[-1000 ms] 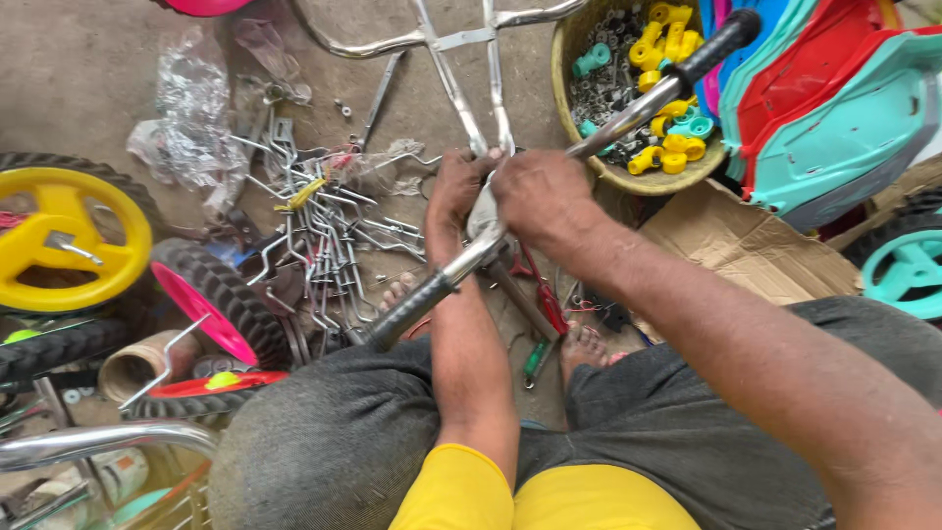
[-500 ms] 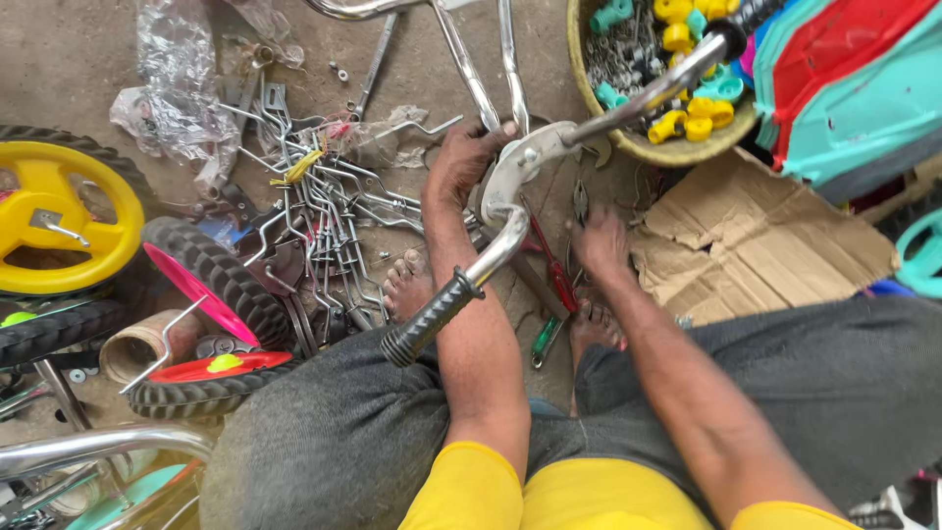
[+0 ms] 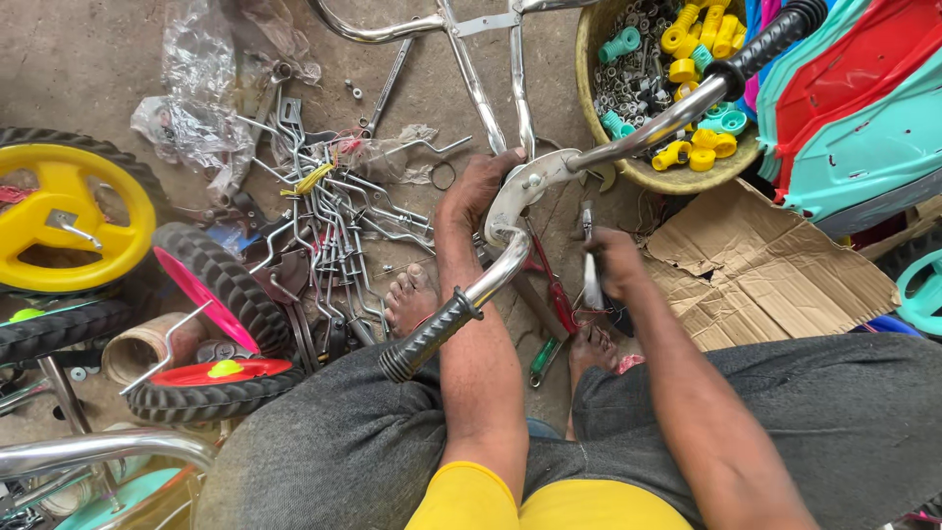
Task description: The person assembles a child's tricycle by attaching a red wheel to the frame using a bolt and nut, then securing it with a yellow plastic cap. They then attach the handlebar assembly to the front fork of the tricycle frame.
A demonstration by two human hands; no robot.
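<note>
A chrome bicycle handlebar with black rubber grips runs from lower left to upper right across the middle. My left hand grips it at the clamp in its centre, where chrome frame tubes meet it. My right hand is lower and to the right, closed on a slim metal wrench just above the floor. A red-handled tool and a green-handled screwdriver lie on the floor between my bare feet.
A pile of bent chrome brackets lies left of centre. Small tyred wheels, yellow and pink, sit at left. A round basket of nuts and yellow plastic parts stands upper right, beside teal and red plastic shells and torn cardboard.
My right hand has left the handlebar clamp, dropped to the floor and picked up the wrench. My left hand stays on the clamp. The handlebar has shifted slightly.
</note>
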